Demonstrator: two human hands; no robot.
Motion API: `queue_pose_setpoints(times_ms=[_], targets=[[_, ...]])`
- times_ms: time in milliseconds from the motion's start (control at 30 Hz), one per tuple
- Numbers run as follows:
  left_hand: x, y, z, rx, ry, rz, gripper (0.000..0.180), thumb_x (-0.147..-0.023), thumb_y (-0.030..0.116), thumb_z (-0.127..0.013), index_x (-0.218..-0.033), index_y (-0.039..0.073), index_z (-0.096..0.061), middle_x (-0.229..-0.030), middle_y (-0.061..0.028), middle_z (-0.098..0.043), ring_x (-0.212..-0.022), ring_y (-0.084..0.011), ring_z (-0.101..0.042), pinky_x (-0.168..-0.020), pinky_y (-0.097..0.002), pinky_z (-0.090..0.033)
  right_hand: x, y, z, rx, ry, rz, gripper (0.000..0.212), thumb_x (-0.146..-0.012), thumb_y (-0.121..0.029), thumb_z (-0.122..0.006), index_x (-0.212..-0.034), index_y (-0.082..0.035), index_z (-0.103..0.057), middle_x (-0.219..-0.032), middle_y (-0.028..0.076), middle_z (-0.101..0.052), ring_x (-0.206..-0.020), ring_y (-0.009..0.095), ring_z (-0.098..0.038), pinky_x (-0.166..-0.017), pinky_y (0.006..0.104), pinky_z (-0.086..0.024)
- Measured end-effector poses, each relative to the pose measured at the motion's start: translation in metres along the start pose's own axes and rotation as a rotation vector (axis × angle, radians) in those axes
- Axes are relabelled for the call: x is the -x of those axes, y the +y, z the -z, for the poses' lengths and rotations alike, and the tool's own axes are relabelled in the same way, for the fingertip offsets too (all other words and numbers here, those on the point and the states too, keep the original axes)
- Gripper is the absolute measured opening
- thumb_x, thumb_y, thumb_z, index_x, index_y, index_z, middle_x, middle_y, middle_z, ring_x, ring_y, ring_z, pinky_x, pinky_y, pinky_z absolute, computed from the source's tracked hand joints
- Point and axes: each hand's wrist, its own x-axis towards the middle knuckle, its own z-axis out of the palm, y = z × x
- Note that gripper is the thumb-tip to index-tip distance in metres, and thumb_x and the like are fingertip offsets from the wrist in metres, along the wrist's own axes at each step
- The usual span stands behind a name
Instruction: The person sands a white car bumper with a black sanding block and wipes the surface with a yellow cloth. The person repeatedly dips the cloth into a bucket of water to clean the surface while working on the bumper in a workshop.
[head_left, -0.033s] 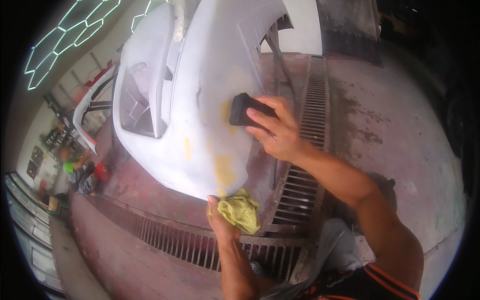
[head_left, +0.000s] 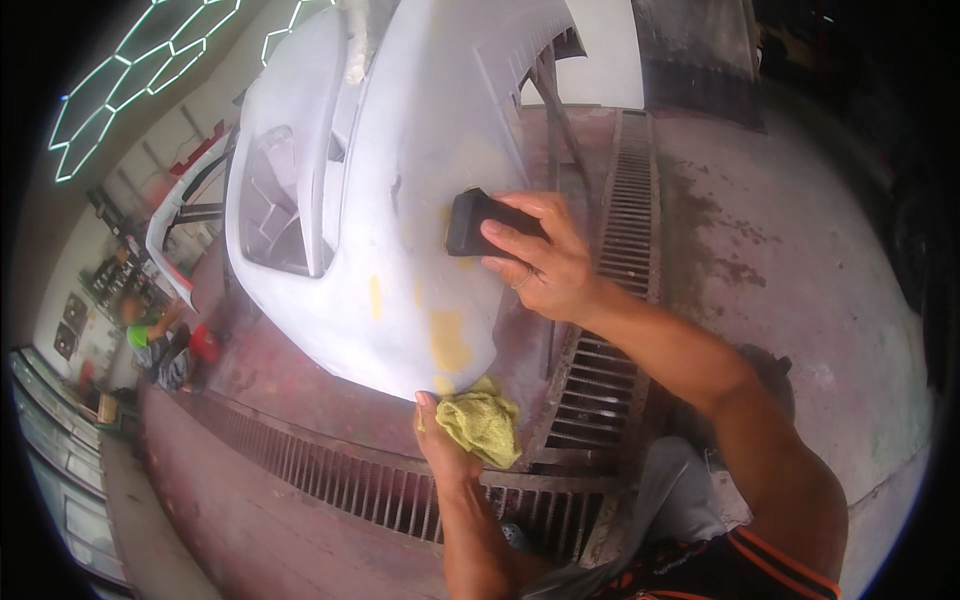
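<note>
A car bumper (head_left: 345, 320) in white and grey primer, with yellowish filler patches (head_left: 450, 340), stands in front of me. Against its curved side my right hand (head_left: 555, 260) grips a black sanding block (head_left: 478, 225), thumb and fingers on either side. The block's face lies on the surface and hides part of a yellow patch. Down at the bumper's near lower edge, my left hand (head_left: 447, 450) holds a crumpled yellow-green cloth (head_left: 482, 425), its thumb touching the edge. Most of that hand's fingers are behind the cloth.
Metal drain grates (head_left: 590, 400) run across the reddish floor below the bumper and along its right. Dark stand legs (head_left: 550, 110) show behind it. Another person (head_left: 165, 350) crouches at far left near a red round object (head_left: 204, 344) and a second bumper (head_left: 165, 225).
My right hand has slid the sanding block slightly left along the bumper. My left hand and the cloth stay in place.
</note>
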Motion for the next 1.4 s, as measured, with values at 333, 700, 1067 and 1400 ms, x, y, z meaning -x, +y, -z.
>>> queue_pose_setpoints(times_ms=[333, 700, 1067, 1400], targets=[[0.007, 0.009, -0.006, 0.015, 0.002, 0.008, 0.062, -0.112, 0.051, -0.040, -0.139, -0.004, -0.049, -0.122, -0.0213, -0.065, -0.098, -0.0332, -0.072, -0.078, -0.0463, -0.064, -0.032, -0.017, -0.036, -0.094, 0.042, 0.061, 0.057, -0.075, -0.009, -0.090, -0.128, -0.025, -0.076, -0.131, 0.010, -0.065, -0.112, 0.030, -0.061, -0.093, 0.0422, -0.051], [0.007, 0.011, -0.010, 0.024, -0.026, 0.026, 0.062, -0.111, 0.050, -0.042, -0.141, -0.004, -0.048, -0.123, -0.0209, -0.065, -0.101, -0.0328, -0.072, -0.080, -0.0462, -0.064, 0.005, 0.007, -0.013, -0.034, -0.016, -0.013, 0.054, -0.082, -0.009, -0.086, -0.134, -0.019, -0.072, -0.135, 0.014, -0.062, -0.118, 0.033, -0.060, -0.099, 0.0434, -0.051], [0.006, 0.007, -0.008, 0.012, -0.014, 0.009, 0.061, -0.112, 0.050, -0.042, -0.139, -0.004, -0.049, -0.122, -0.0210, -0.065, -0.100, -0.0328, -0.072, -0.080, -0.0453, -0.064, -0.047, -0.004, -0.029, 0.017, 0.013, 0.064, 0.059, -0.077, -0.009, -0.089, -0.133, -0.016, -0.071, -0.135, 0.014, -0.062, -0.118, 0.032, -0.060, -0.099, 0.0433, -0.051], [0.009, 0.010, -0.008, 0.054, -0.060, 0.005, 0.060, -0.112, 0.047, -0.042, -0.141, -0.006, -0.047, -0.121, -0.0221, -0.064, -0.098, -0.0328, -0.072, -0.080, -0.0432, -0.062, -0.051, -0.009, -0.043, -0.036, 0.087, 0.077, 0.066, -0.073, -0.008, -0.091, -0.135, -0.018, -0.071, -0.130, 0.013, -0.064, -0.110, 0.032, -0.060, -0.092, 0.0423, -0.052]])
